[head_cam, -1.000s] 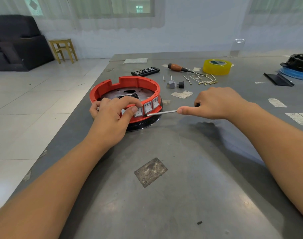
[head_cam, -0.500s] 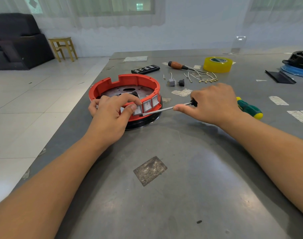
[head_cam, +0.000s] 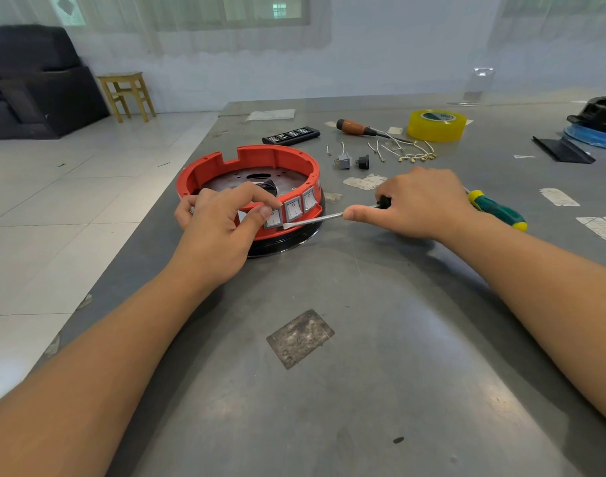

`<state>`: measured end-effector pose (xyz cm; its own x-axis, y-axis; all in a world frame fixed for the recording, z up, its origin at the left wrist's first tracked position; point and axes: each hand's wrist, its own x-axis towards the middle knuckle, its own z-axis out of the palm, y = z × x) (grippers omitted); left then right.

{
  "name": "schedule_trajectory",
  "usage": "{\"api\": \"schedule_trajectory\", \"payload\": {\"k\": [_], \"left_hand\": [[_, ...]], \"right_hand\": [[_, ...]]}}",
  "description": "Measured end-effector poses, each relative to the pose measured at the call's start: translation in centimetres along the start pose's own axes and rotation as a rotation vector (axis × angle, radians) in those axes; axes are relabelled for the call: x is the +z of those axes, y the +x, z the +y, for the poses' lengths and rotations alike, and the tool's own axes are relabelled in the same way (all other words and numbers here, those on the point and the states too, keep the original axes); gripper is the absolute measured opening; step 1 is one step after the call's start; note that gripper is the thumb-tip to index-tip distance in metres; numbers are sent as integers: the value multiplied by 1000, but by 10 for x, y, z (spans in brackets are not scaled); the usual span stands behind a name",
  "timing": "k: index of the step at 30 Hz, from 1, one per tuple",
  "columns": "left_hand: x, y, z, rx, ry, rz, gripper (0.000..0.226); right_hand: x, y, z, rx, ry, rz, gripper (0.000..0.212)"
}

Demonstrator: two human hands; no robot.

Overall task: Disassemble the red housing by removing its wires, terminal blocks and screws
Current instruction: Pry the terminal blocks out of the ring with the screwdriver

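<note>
Screwdriver blade set against the red housing's switch row.
The left hand grasps the near rim of the round red plastic housing on the grey metal worktop; the right hand clenches the screwdriver, its flat steel tip touching beside grey rocker switches marked O and I.

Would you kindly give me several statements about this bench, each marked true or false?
1. The right hand holds a screwdriver whose tip meets the red housing. True.
2. The left hand lies flat on the table. False: it grips the housing's rim.
3. The tape roll is yellow. True.
4. No switches remain in the housing's wall. False: three still sit there.
</note>
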<state>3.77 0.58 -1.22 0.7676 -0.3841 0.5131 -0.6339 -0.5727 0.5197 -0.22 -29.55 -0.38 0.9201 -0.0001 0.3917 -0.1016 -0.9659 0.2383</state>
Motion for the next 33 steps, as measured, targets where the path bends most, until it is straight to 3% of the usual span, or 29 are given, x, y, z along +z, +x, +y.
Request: {"api": "schedule_trajectory", "payload": {"k": [3, 13, 24, 33], "left_hand": [[0, 0, 0, -11, 9, -8, 21], [-1, 1, 1, -11, 1, -10, 28], [-4, 4, -2, -72, 13, -90, 27], [-4, 2, -7, -56, -15, -92, 22]], "right_hand": [[2, 6, 3, 5, 28, -32, 107], [11, -5, -7, 16, -8, 309, 84], [13, -7, -18, 52, 84, 502, 74], [7, -6, -27, 35, 34, 366, 78]]}}
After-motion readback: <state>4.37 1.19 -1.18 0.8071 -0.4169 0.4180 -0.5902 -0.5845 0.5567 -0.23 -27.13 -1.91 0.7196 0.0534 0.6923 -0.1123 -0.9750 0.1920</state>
